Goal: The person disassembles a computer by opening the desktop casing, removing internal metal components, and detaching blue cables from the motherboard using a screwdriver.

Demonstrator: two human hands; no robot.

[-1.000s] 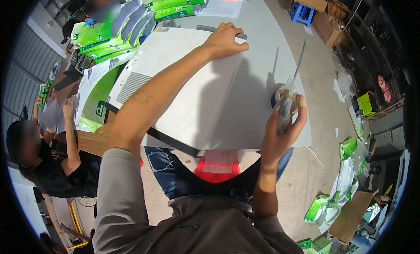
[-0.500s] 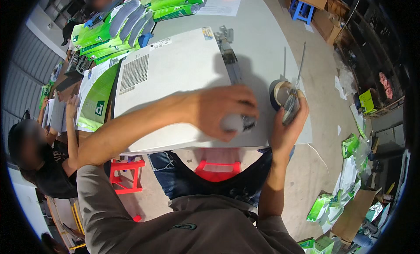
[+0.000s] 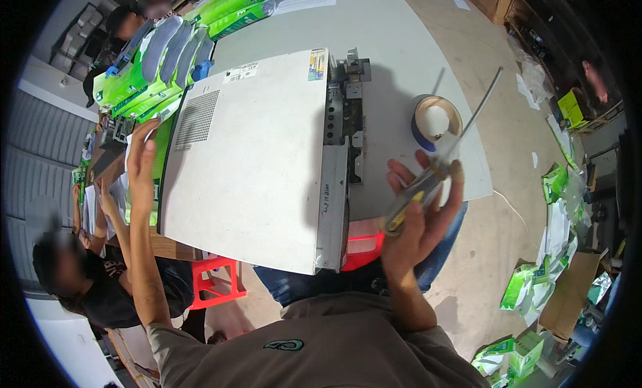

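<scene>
A flat white computer case (image 3: 247, 161) lies on the grey table, its near edge towards my lap. Along its right side runs metal framework (image 3: 344, 114) with holes and brackets. My left hand (image 3: 140, 164) is at the far left side of the case, fingers stretched out and close together; whether it touches the case I cannot tell. To the right of the case, my right hand (image 3: 428, 221) holds a screwdriver (image 3: 413, 191) with a yellowish handle, its long shaft slanting up and right. Just beyond that hand sits a roll of tape (image 3: 419, 132).
Green-wrapped packs (image 3: 150, 70) are piled at the far left. A person (image 3: 87, 274) works beside me on the left. A red stool (image 3: 217, 284) stands below. Cartons and green wrappers (image 3: 525, 284) litter the floor at right.
My left hand has swung from the case's right edge to its left side. The case sits nearer to me and shows more framework. My right hand has drawn the screwdriver back from the tape.
</scene>
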